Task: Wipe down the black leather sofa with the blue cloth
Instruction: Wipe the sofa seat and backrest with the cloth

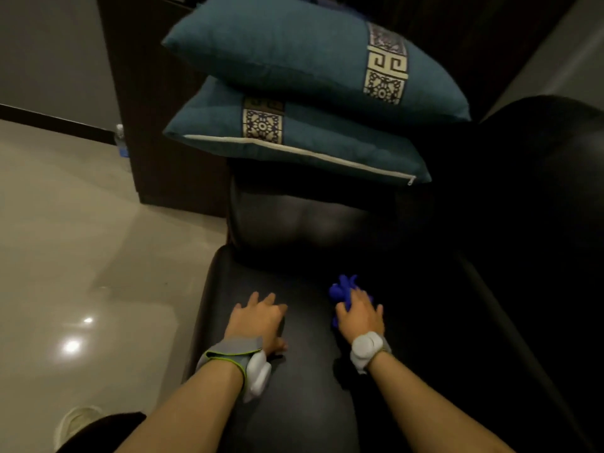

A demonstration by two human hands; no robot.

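**Blue cloth bunched on sofa seat**

Blue cloth [341,291] lies crumpled on the black leather sofa [304,403] seat, under the right hand [361,313], whose fingers curl over and grip it. Left hand [258,317] rests flat beside it, fingers spread, holding nothing. Both wrists carry white strapped devices. Two teal cushions [294,57] stacked on the sofa arm; patterned bands, no readable lettering. Bottle [121,140] on floor, label illegible.

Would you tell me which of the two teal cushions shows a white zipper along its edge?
The lower cushion, lying beneath the other, shows the white zipper along its near edge. The upper cushion stacked on it shows none.
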